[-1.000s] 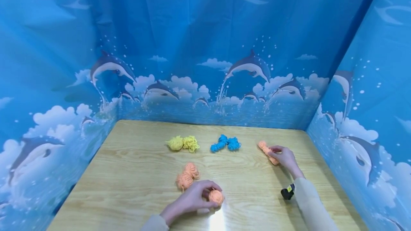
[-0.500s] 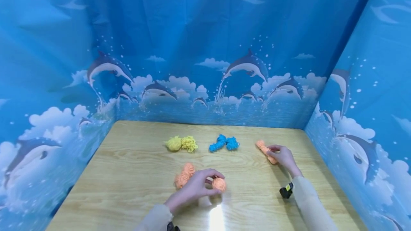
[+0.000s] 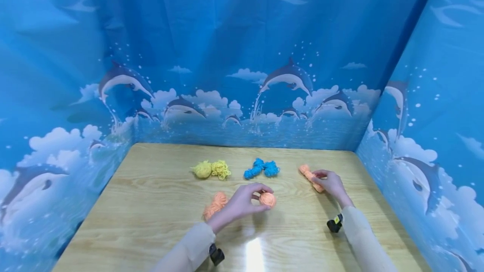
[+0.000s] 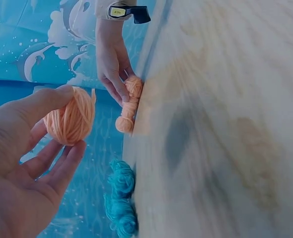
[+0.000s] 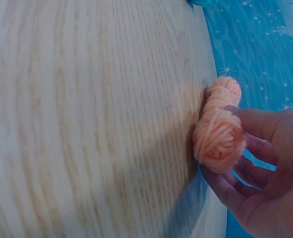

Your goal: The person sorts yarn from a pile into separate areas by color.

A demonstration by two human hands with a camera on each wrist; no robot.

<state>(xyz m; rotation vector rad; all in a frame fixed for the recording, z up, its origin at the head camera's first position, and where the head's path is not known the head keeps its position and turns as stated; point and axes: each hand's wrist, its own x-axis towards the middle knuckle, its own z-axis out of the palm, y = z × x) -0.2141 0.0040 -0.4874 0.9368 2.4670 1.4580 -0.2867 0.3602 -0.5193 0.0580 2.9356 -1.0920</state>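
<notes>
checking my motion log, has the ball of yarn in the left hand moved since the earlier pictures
Yes: in the head view, the peach yarn ball has moved forward and rightward, closer to the blue yarn on the table.

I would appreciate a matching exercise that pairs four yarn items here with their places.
1. small round peach yarn ball
2. long peach yarn skein
3. fluffy yellow yarn bundles
4. twisted blue yarn bundles

A. back row, middle
B. gripped by the right hand
C. back row, leftmost
D. gripped by the left hand

Pairs: 1-D, 2-B, 3-C, 4-A
</notes>
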